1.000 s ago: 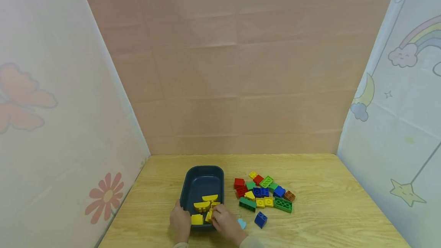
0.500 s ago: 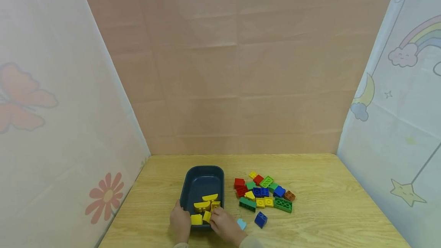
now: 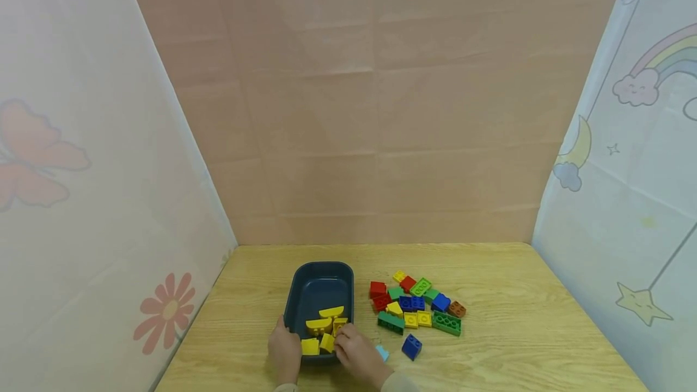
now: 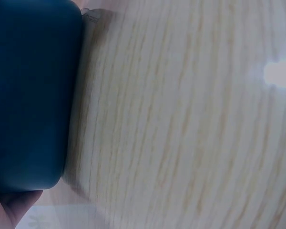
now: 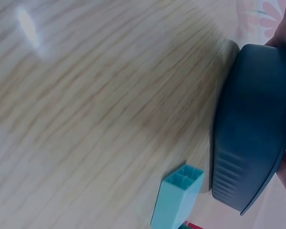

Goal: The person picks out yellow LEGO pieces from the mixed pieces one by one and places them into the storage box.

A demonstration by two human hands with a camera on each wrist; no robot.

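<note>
A dark blue tray (image 3: 321, 270) stands on the table, with several yellow bricks lying in its near half. My left hand (image 3: 285, 349) grips the tray's near left side; a finger of it shows under the tray edge in the left wrist view. Over the near right rim reaches my right hand (image 3: 356, 352), fingers curled, its fingertips at a small yellow brick (image 3: 327, 342). The rim hides part of those fingers in the right wrist view. Flat against the tray's near left corner lies a yellow brick (image 3: 310, 346); two rounded yellow bricks, one of them (image 3: 318, 326), lie farther in.
Right of the tray is a loose group of red, green, blue, yellow and brown bricks, among them a long green brick (image 3: 446, 323). Closer in lie a dark blue brick (image 3: 412, 347) and a light blue brick (image 5: 178, 198) beside the tray. Decorated cloth walls surround the table.
A yellow brick by the tray's right wall has come into fuller view, and the small brick at my right fingertips has shifted slightly left. My left hand stays on the tray.
</note>
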